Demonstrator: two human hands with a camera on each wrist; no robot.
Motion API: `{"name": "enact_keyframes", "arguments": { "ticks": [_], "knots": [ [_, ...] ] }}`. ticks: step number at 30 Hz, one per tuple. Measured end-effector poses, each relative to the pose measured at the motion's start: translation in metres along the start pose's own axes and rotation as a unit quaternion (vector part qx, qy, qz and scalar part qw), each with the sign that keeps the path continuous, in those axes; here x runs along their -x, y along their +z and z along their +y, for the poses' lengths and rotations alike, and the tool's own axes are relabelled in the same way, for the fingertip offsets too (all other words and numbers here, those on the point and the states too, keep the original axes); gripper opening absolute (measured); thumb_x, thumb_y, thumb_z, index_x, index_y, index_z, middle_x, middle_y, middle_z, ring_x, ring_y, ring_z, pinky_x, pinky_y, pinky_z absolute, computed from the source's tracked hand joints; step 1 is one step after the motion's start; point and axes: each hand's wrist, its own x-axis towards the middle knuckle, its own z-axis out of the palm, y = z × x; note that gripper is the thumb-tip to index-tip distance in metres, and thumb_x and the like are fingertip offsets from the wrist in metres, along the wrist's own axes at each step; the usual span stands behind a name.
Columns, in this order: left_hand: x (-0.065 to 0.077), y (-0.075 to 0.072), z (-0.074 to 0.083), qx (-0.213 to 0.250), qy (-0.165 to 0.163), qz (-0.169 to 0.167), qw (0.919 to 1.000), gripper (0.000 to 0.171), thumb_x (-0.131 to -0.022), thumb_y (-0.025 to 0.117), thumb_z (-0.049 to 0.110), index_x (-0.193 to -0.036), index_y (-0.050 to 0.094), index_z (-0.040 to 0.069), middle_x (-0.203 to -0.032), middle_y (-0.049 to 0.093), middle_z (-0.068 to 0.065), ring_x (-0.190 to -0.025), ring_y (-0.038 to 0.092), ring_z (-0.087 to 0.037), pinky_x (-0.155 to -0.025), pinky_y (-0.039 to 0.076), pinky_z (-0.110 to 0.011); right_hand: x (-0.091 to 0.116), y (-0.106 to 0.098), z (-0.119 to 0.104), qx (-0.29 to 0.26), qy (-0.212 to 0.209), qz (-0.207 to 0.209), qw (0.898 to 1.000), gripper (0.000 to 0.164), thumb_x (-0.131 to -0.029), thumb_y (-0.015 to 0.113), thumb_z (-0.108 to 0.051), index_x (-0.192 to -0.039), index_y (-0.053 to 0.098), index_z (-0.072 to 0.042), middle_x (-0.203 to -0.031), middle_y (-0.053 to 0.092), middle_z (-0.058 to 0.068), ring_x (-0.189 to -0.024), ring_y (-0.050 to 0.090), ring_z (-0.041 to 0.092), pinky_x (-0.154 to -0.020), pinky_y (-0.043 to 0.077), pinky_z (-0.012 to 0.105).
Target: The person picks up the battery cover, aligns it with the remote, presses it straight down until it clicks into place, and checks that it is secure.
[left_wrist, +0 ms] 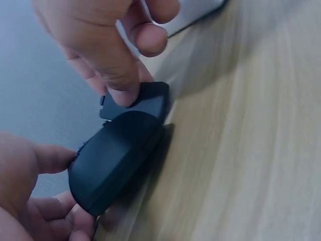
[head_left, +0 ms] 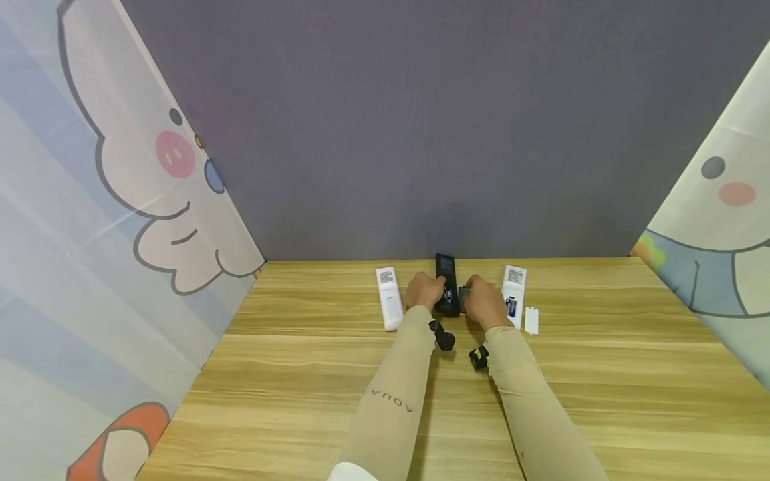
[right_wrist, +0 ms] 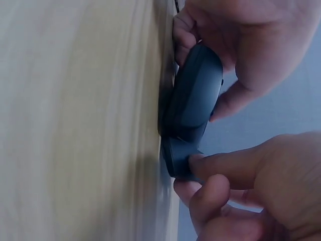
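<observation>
A black remote control (head_left: 446, 266) lies back side up near the far edge of the table, its battery compartment uncovered and batteries (head_left: 448, 294) showing inside. My left hand (head_left: 424, 291) grips it from the left, thumb on one side and fingers on the other, as the left wrist view shows. Between thumb and fingers of my right hand (head_left: 484, 304) is a small black battery cover (left_wrist: 153, 100), pinched just right of the remote. In the right wrist view the cover (right_wrist: 176, 159) sits right at the end of the remote (right_wrist: 198, 90).
To the left lies a white remote (head_left: 390, 300), back up. On the right, another white remote (head_left: 515, 277) has batteries (head_left: 511, 306) exposed, with a white cover (head_left: 532, 321) beside it. A dark grey panel (head_left: 421, 133) rises behind the wooden table (head_left: 289, 374).
</observation>
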Motion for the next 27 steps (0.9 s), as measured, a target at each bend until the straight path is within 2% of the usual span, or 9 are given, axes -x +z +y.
{"name": "enact_keyframes", "arguments": {
  "ticks": [5, 9, 12, 17, 21, 27],
  "knots": [
    [0.003, -0.001, -0.001, 0.011, 0.000, 0.013, 0.9999, 0.035, -0.095, 0.071, 0.041, -0.078, 0.074, 0.011, -0.068, 0.067, -0.004, -0.056, 0.052, -0.018, -0.049, 0.034, -0.034, -0.001, -0.003, 0.003, -0.010, 0.014, 0.010, 1.000, 0.034, -0.098, 0.062, -0.013, -0.130, 0.061, -0.001, -0.114, 0.072, 0.026, -0.074, 0.066, 0.034, -0.061, 0.052, 0.043],
    [0.010, -0.001, -0.003, 0.026, 0.008, 0.021, 0.9994, 0.032, -0.097, 0.069, 0.042, -0.091, 0.081, 0.013, -0.086, 0.077, -0.005, -0.068, 0.065, -0.020, -0.057, 0.044, -0.035, -0.002, -0.006, 0.005, -0.029, 0.025, 0.015, 0.999, 0.028, -0.099, 0.061, -0.015, -0.125, 0.064, -0.003, -0.116, 0.071, 0.024, -0.082, 0.068, 0.038, -0.063, 0.053, 0.045],
    [0.014, -0.001, -0.005, 0.039, 0.018, 0.034, 0.9985, 0.030, -0.097, 0.068, 0.042, -0.098, 0.083, 0.015, -0.096, 0.079, -0.004, -0.082, 0.071, -0.022, -0.070, 0.054, -0.039, -0.002, -0.009, 0.006, -0.045, 0.022, 0.020, 0.999, 0.023, -0.099, 0.061, -0.015, -0.119, 0.065, -0.003, -0.112, 0.072, 0.022, -0.084, 0.068, 0.036, -0.065, 0.053, 0.044],
    [0.017, 0.000, -0.007, 0.068, 0.028, 0.036, 0.9966, 0.030, -0.098, 0.067, 0.042, -0.103, 0.082, 0.016, -0.107, 0.079, -0.004, -0.099, 0.072, -0.026, -0.087, 0.056, -0.045, -0.004, -0.010, 0.010, -0.070, 0.013, 0.023, 0.997, 0.018, -0.099, 0.062, -0.017, -0.112, 0.065, -0.003, -0.107, 0.072, 0.020, -0.087, 0.068, 0.034, -0.071, 0.053, 0.045],
    [0.016, 0.000, -0.011, 0.098, 0.028, 0.026, 0.9944, 0.030, -0.098, 0.067, 0.041, -0.106, 0.081, 0.016, -0.109, 0.078, -0.004, -0.102, 0.071, -0.027, -0.089, 0.055, -0.046, -0.005, -0.011, 0.010, -0.086, 0.009, 0.020, 0.996, 0.018, -0.099, 0.063, -0.017, -0.110, 0.065, -0.004, -0.106, 0.071, 0.018, -0.090, 0.067, 0.032, -0.076, 0.053, 0.046],
    [0.014, -0.001, -0.016, 0.127, 0.031, 0.011, 0.9914, 0.030, -0.099, 0.065, 0.040, -0.108, 0.080, 0.016, -0.108, 0.076, -0.003, -0.098, 0.069, -0.024, -0.085, 0.055, -0.043, -0.004, -0.011, 0.008, -0.120, 0.012, 0.010, 0.993, 0.019, -0.099, 0.062, -0.016, -0.111, 0.065, -0.002, -0.104, 0.068, 0.018, -0.089, 0.064, 0.031, -0.078, 0.051, 0.045]
  ]
}}
